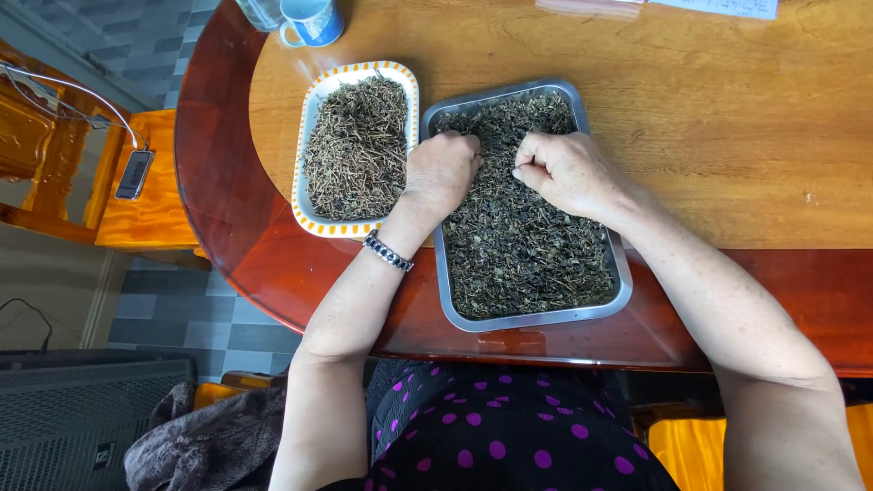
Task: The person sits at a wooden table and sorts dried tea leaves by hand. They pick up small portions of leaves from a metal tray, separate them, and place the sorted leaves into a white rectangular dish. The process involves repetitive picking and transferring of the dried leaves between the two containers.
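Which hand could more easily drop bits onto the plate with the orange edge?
Probably the left hand. It rests at the left edge of the metal tray of dried leaves, right beside the orange-rimmed plate. The right hand is over the tray's middle, farther from that plate.

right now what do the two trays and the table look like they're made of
Grey tray under both hands: likely stainless steel, with a dull sheen and rolled rim. White tray with orange-striped edge: smooth and glossy, melamine or enamel, hard to tell. Table: varnished wood, grain and reflections showing.
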